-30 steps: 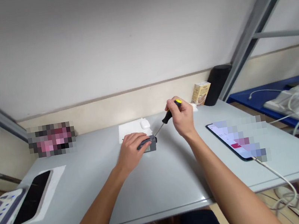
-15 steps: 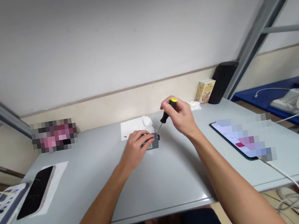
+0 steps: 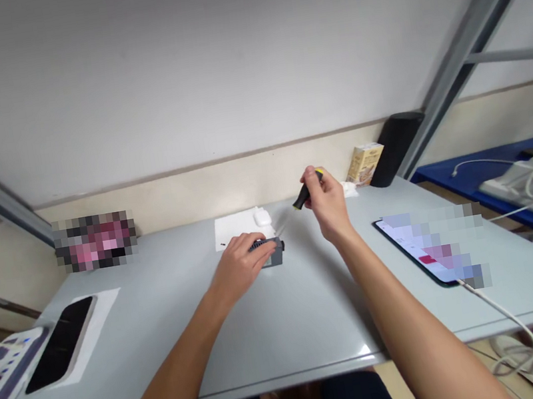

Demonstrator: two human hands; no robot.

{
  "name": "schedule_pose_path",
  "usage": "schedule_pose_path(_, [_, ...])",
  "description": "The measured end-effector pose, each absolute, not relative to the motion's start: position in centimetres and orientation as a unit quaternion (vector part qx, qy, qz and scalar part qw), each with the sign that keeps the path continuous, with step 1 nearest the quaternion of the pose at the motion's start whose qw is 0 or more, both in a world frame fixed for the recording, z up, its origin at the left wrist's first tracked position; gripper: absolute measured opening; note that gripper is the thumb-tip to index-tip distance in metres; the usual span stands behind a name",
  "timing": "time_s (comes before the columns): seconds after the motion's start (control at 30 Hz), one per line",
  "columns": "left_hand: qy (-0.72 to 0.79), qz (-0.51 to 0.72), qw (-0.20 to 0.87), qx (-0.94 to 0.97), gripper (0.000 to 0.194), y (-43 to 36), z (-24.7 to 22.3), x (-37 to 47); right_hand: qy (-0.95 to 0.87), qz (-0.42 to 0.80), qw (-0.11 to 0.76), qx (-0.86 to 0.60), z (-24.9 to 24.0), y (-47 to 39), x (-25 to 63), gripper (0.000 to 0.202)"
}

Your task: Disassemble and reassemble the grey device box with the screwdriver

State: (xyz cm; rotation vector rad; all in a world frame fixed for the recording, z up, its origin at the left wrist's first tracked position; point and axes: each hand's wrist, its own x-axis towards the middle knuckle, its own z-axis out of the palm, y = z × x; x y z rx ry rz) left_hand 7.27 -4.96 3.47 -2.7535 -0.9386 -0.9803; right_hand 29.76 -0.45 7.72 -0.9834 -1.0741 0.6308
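Observation:
My right hand [image 3: 329, 206] grips a screwdriver [image 3: 302, 196] with a black and yellow handle, tilted so its thin shaft points down and left. The blurred tip is by the upper right edge of a small dark grey box [image 3: 275, 257] with slots along its top; whether it touches I cannot tell. Laid over the left part of this box, my left hand [image 3: 243, 260] holds it against the desk. Its fingers hide much of the top. Just behind lies a white sheet of paper [image 3: 235, 225] bearing a white rounded case [image 3: 262, 216] and tiny dark pieces [image 3: 223, 244].
On the grey desk [image 3: 287, 331], a black phone [image 3: 61, 343] and a power strip [image 3: 7, 368] lie left. A plugged-in tablet [image 3: 413, 247] lies right. A yellow carton [image 3: 366, 163] and black cylinder [image 3: 397, 148] stand at the back right, beside crumpled tissue [image 3: 348, 189].
My right hand has moved a little right and up with the screwdriver, drawing its tip back from the top of the box. My left hand stays on the box.

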Motion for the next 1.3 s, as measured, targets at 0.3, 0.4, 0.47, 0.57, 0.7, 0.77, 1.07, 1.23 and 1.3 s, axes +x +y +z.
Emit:
schedule_pose_path(0.3, [-0.47,-0.461,-0.036,-0.752,0.032,-1.6,3.9,2.1,-0.497,0.449,0.583,-0.46,2.8,1.1,27.4,0.061])
schedule_pose_path(0.4, [-0.507,-0.373,-0.012,-0.777,0.024,-0.3,3.0,-0.2,-0.527,0.476,0.525,-0.47,2.2,0.6,26.3,0.062])
schedule_pose_path(0.47, [-0.51,-0.318,-0.017,-0.799,0.021,0.0,2.4,-1.0,-0.535,0.487,0.502,-0.474,2.1,0.3,25.9,0.062])
schedule_pose_path(0.57, [-0.509,-0.268,-0.028,-0.817,0.021,0.1,1.8,-1.3,-0.543,0.49,0.492,-0.471,2.1,0.0,25.7,0.06])
schedule_pose_path(0.7, [-0.51,-0.24,-0.039,-0.825,0.021,0.0,1.7,-1.1,-0.542,0.483,0.502,-0.47,2.2,-0.1,25.7,0.057])
schedule_pose_path(0.77, [-0.513,-0.241,-0.051,-0.822,0.021,0.0,1.8,-1.0,-0.535,0.48,0.511,-0.471,2.0,0.2,25.9,0.058])
schedule_pose_path(1.07, [-0.512,-0.255,-0.05,-0.819,0.02,0.2,1.5,-1.1,-0.51,0.478,0.532,-0.478,1.3,1.0,26.2,0.06])
schedule_pose_path(1.23, [-0.511,-0.254,-0.051,-0.82,0.022,0.4,1.3,-1.3,-0.543,0.482,0.507,-0.465,2.0,0.1,25.8,0.058])
schedule_pose_path(1.3, [-0.511,-0.254,-0.052,-0.819,0.022,0.4,1.3,-1.3,-0.544,0.481,0.505,-0.466,2.0,0.1,25.8,0.057])
